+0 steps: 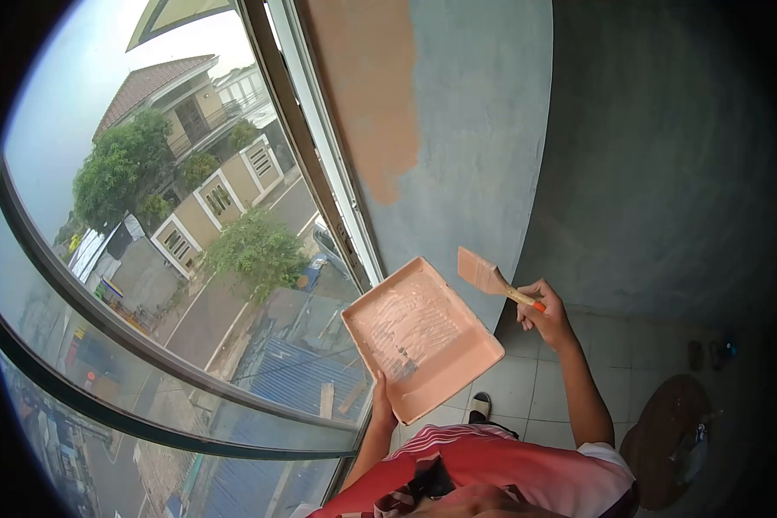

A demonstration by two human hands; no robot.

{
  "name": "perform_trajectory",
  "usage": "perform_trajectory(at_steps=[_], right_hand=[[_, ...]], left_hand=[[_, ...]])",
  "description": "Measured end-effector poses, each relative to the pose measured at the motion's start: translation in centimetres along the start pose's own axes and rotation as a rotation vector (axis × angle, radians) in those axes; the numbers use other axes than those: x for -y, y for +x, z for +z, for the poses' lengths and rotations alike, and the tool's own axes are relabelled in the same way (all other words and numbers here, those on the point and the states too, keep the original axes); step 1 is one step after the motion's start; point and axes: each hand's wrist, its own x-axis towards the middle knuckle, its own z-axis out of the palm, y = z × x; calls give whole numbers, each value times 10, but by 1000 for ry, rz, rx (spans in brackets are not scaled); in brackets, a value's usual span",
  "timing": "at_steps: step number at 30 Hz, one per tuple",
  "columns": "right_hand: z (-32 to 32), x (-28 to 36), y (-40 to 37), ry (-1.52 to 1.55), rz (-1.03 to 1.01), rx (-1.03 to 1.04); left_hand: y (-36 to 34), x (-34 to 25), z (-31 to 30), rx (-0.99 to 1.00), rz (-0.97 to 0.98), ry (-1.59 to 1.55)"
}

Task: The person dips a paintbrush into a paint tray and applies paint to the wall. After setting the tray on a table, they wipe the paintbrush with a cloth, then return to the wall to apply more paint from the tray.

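My left hand [383,404] is closed on the near left edge of a paint tray [447,369], which is coated in peach paint with streaks across its ridged part. In my right hand [544,314] is a wide paintbrush [489,276], gripped by its wooden, orange-tipped handle. The brush's bristles are covered in peach paint and point up and left, just beyond the tray's right side and apart from it. Ahead stands a grey wall [479,121] with a peach painted patch [371,86] along its left part.
A large window [276,112] runs along my left, with a street and houses outside. The grey wall has an outer edge on the right, with a darker wall [647,155] beyond. Below are floor tiles [570,380], and a brown round-topped piece [669,440] stands at lower right.
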Motion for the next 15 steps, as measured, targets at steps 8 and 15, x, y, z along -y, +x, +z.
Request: perform_trajectory(at_steps=[8, 15], right_hand=[[-110, 29, 141, 763, -369, -138], [-89, 21, 163, 403, -437, 52]], left_hand=[[105, 11, 139, -45, 21, 62], [90, 3, 158, -93, 39, 117]])
